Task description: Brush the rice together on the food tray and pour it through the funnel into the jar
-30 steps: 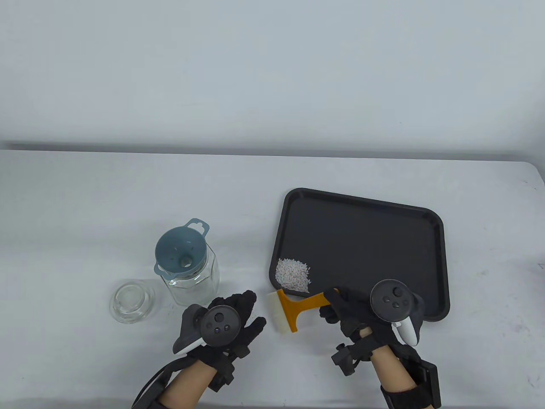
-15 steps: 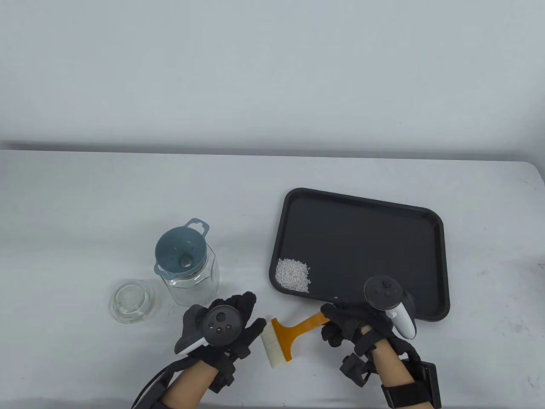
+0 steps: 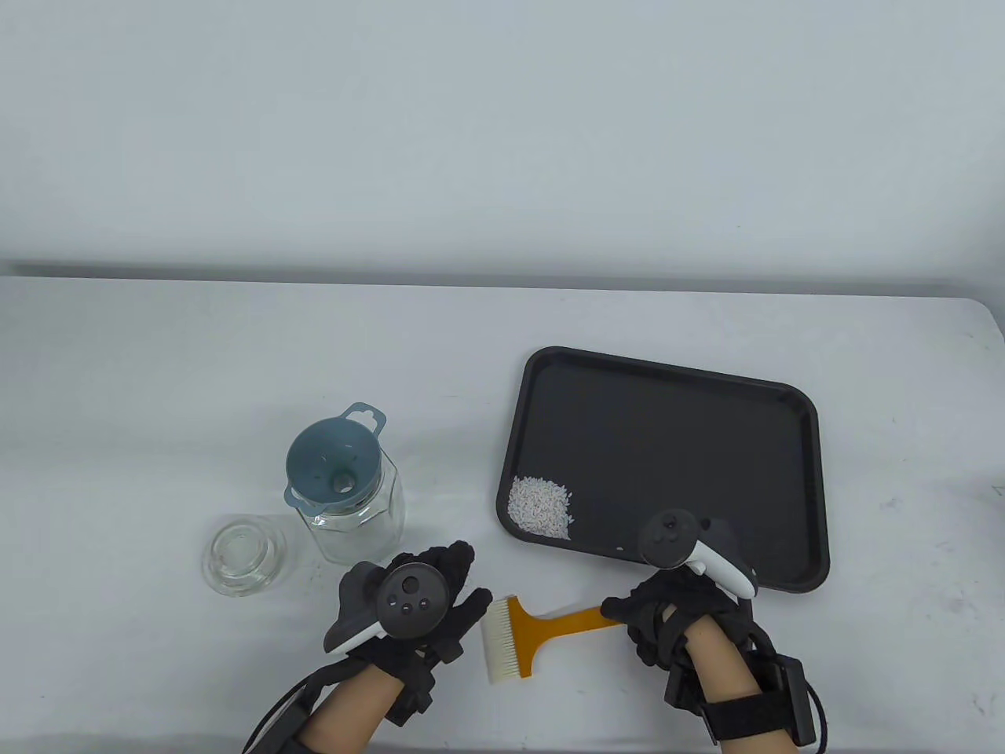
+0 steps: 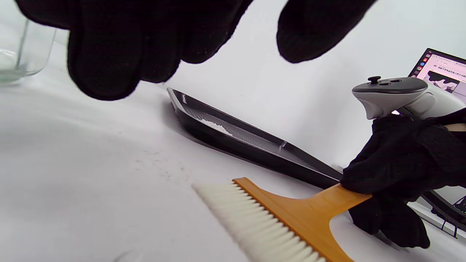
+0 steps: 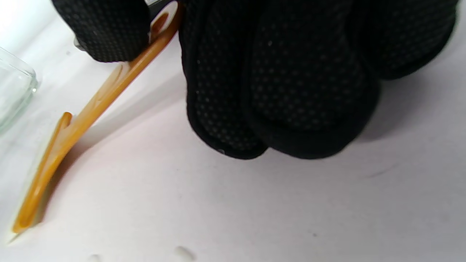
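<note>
A black food tray (image 3: 793,487) lies at the right, with a small pile of white rice (image 3: 539,506) in its near left corner. Left of it stands a glass jar (image 3: 365,522) with a blue-grey funnel (image 3: 334,467) in its mouth. An orange brush (image 3: 550,624) with white bristles (image 3: 499,642) lies low on the table in front of the tray. My right hand (image 3: 620,611) grips the end of its handle (image 5: 98,102). My left hand (image 3: 463,585) rests open just left of the bristles, its fingers (image 4: 123,43) holding nothing. In the left wrist view the brush (image 4: 291,214) points away from the tray (image 4: 255,145).
A glass lid (image 3: 243,556) lies left of the jar, near my left hand. Some stray rice grains (image 5: 182,253) lie on the white tabletop under my right hand. A laptop screen (image 4: 442,71) shows behind the right hand.
My right hand has drawn the brush off the tray's front edge, toward me and down to the table beside the left hand. The left hand, jar and rice pile stayed put.
</note>
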Demonstrator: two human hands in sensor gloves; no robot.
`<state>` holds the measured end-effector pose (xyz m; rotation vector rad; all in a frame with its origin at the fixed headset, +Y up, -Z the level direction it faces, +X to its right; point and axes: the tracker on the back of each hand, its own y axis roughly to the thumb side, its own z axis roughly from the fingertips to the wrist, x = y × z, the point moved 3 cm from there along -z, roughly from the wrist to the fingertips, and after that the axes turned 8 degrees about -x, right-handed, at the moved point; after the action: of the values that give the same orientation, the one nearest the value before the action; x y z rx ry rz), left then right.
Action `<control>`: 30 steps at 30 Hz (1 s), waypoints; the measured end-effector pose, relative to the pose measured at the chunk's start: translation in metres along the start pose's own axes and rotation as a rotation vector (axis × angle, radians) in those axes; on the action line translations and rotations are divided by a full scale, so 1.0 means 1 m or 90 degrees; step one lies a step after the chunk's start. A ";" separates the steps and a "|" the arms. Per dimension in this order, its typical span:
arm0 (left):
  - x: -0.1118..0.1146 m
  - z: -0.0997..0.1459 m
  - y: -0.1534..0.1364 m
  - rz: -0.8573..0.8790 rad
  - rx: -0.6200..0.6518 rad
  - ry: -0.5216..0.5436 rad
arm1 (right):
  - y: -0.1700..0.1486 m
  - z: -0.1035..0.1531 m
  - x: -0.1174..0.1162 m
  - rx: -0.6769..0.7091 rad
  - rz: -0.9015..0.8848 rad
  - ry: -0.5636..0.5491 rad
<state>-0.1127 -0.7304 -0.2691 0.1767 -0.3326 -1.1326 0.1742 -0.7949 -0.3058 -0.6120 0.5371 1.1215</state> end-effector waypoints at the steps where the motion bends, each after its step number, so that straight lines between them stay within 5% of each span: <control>1: 0.000 0.000 0.000 0.000 0.000 -0.001 | 0.001 0.000 0.000 -0.002 0.007 -0.003; 19: 0.001 -0.001 0.000 0.005 -0.002 -0.001 | 0.009 0.009 0.011 -0.030 0.096 -0.100; 27: 0.005 -0.019 -0.002 0.016 -0.057 -0.004 | -0.038 0.045 0.075 -0.133 0.059 -0.446; 30: 0.004 -0.033 0.000 0.003 -0.087 0.005 | -0.063 0.049 0.088 -0.204 0.073 -0.520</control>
<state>-0.0996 -0.7354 -0.2992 0.0590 -0.2477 -1.1458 0.2678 -0.7223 -0.3185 -0.3457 -0.3198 1.4576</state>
